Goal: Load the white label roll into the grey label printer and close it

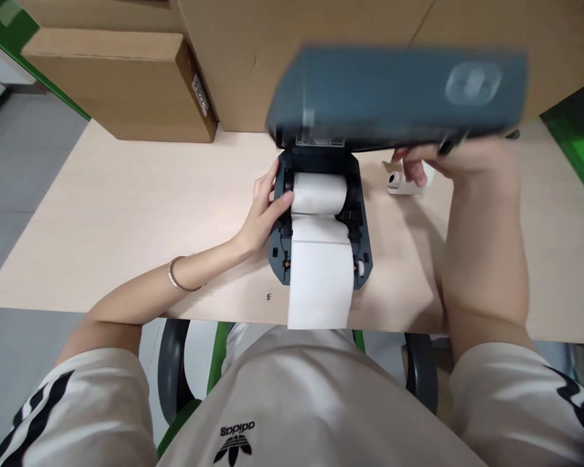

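Note:
A dark blue-grey label printer [363,227] stands on the table in front of me with its top raised. Inside it lies a white label roll [318,192], and its label strip [320,285] runs out over the front edge toward me. My left hand [267,204] grips the printer's left side, thumb over the rim by the roll. The raised printer lid [384,97] is blurred and close to my view. My right hand [423,163] is at the lid's lower right edge, fingers curled under it; the lid hides part of this hand.
A small white roll [400,184] lies on the table [175,201] right of the printer, below my right fingers. A flat cardboard box [141,97] stands at the back left, before a larger cardboard box [238,65]. Chair armrests [175,370] are under the table's front edge.

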Demonstrator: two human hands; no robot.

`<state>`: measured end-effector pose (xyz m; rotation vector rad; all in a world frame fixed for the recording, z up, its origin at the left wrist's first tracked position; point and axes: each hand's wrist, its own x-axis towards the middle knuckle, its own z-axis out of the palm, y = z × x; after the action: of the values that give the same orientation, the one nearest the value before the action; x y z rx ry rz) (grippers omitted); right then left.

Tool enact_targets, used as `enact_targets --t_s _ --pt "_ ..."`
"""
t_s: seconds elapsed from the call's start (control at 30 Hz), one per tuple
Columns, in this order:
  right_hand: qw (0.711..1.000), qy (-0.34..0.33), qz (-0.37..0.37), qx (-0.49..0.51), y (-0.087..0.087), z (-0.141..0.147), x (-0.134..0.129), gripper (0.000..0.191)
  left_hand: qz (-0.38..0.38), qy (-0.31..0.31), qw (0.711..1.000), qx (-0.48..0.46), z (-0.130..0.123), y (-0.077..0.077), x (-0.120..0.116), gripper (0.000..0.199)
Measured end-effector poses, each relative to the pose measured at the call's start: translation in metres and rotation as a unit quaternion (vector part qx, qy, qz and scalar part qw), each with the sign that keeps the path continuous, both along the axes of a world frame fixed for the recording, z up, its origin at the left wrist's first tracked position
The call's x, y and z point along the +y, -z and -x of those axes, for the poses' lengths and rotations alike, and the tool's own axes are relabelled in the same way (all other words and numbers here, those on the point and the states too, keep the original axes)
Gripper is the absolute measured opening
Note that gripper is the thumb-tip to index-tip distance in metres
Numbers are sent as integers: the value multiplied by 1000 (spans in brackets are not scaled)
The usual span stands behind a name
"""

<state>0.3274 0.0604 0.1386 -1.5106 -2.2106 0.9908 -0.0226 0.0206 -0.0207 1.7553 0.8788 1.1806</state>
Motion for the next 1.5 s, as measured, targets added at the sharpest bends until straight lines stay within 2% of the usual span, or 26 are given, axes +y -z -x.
enact_targets --t_s 0.13,0.4,0.5,0.63,0.7,0.8,0.9,1.03,1.23,1.3,1.37,1.5 --pt "983 129 -43 125 9 11 4 59 43 25 999 3 22 16 7 103" --pt "981 155 -19 118 4 31 2 72 26 24 999 8 27 27 15 104" --pt "986 142 -13 84 -3 35 -5 70 27 16 999 7 26 29 15 102" --pt "993 111 -21 17 -11 51 -19 40 24 4 1000 15 25 28 15 101" --pt "995 65 -67 -19 -6 63 -25 33 18 -1 1000 18 24 27 16 100" --pt "978 -42 -185 -89 13 80 -28 42 15 0 1000 16 23 26 16 100" --pt "951 -110 -242 -156 35 93 -28 57 22 -3 1000 15 23 25 15 97" --pt "932 -133 -249 -230 47 103 -27 73 23 -4 1000 13 22 24 14 93" --pt "930 -125 -247 -241 48 108 -23 61 8 -13 999 33 23 21 12 93" --pt "930 -116 -271 -219 45 106 -24 61 1 -19 999 45 23 21 12 95" --pt "931 -101 -298 -187 35 102 -29 63 -5 -21 999 50 23 21 12 97" --pt "933 -76 -323 -136 -8 78 -55 68 -11 -16 999 42 24 24 14 96"
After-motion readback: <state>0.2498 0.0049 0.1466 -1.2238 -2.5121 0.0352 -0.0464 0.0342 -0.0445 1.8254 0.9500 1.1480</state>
